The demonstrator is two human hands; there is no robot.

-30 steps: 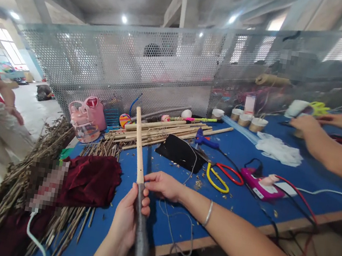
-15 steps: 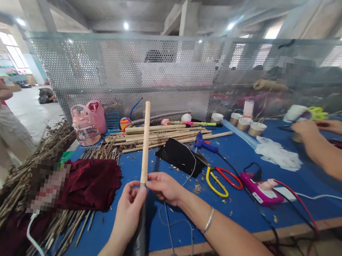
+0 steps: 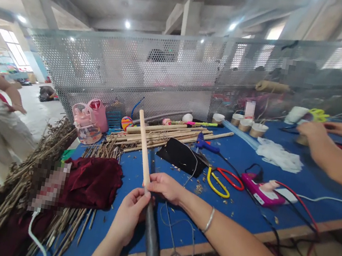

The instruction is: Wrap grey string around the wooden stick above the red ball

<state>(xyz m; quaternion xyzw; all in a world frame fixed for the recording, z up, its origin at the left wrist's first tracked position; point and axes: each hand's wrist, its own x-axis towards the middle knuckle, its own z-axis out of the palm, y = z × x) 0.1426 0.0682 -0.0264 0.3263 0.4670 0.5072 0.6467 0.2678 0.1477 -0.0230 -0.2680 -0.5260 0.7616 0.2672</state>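
Left hand [image 3: 131, 211]: my thumb and fingers closed round the stick [image 3: 143, 145] where the grey wrapping [image 3: 152, 243] begins
Right hand [image 3: 167, 188]: fingertips against the stick just above, whether pinching I cannot tell
Stick: slanting over the blue table's [image 3: 323, 177] near edge
Scissors [image 3: 219, 170]: right of my hands

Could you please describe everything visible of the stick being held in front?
The stick is straight and round: its upper part pale and smooth, like bare wood; its dark grey lower part thicker, perhaps wrapped. It slants, pale end up and away over the table, grey end past the table's front edge. The left hand holds it at the colour change; the right hand pinches it just above.
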